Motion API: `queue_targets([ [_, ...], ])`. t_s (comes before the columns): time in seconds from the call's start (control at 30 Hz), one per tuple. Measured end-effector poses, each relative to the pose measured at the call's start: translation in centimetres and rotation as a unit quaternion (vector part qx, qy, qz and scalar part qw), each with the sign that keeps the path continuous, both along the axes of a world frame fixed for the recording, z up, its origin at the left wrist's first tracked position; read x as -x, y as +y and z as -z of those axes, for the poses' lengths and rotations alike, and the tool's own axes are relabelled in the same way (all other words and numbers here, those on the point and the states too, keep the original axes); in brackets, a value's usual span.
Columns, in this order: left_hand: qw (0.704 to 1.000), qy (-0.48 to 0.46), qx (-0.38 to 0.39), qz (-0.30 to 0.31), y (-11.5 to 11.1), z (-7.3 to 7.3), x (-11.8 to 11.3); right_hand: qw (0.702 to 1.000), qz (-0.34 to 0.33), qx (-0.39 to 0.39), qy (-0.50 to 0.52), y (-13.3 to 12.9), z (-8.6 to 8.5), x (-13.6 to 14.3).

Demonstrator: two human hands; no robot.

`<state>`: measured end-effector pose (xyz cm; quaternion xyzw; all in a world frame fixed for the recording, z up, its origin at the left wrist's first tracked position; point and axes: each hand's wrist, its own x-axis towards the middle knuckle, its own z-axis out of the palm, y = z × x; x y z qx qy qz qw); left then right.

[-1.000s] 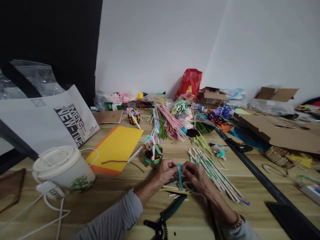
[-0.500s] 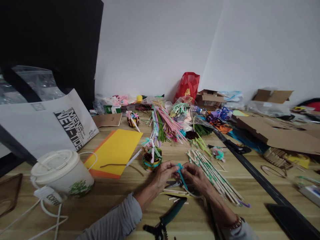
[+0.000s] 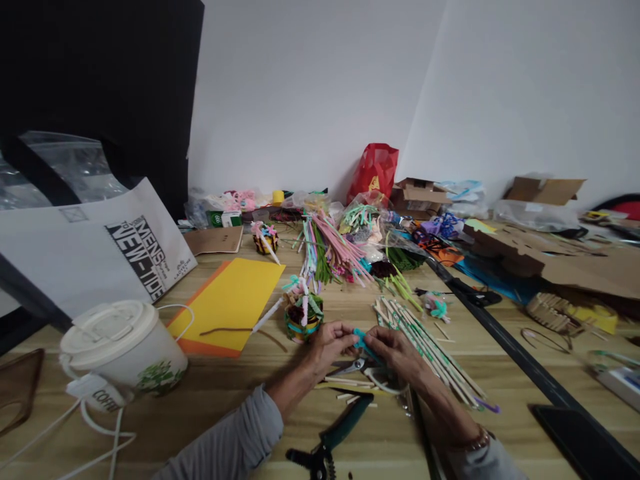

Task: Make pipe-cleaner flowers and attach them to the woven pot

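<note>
Left hand (image 3: 329,343) and right hand (image 3: 393,347) pinch a thin turquoise fuzzy strip (image 3: 359,338), fingertips closed, left of green-and-white striped sticks (image 3: 433,350). Probably bending step; next calls for steady left grip.

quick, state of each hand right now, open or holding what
Left hand: closed, pinching the turquoise strip.
Right hand: closed, pinching the turquoise strip too.
</note>
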<state>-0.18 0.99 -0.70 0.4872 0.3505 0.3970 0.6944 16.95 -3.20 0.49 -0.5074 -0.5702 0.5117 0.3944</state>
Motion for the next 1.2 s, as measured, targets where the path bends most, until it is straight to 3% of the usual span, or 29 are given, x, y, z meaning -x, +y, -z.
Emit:
queue_targets([
  [0.2, 1.000, -0.001, -0.011, 0.009, -0.1, -0.1, 0.0, 1.000, 0.001, -0.015, 0.018, -0.1, 0.1, 0.2],
  [0.47, 0.998, 0.041, -0.035, 0.027, 0.4, 1.0, -0.1, 0.987, 0.033, -0.101, -0.118, -0.1, -0.1, 0.0],
  [0.67, 0.999, 0.016, -0.035, -0.024, 0.1, 0.8, -0.2, 0.940, 0.106, -0.202, -0.255, -0.5, -0.3, 0.2],
  [0.87, 0.996, 0.022, -0.068, -0.054, -0.1, 0.7, -0.3, 0.902, 0.106, -0.237, -0.346, -0.4, 0.3, 0.3],
  [1.2, 0.993, 0.051, -0.102, -0.035, -0.3, 0.3, -0.2, 0.957, 0.134, -0.131, -0.220, -0.2, 0.2, 0.8],
])
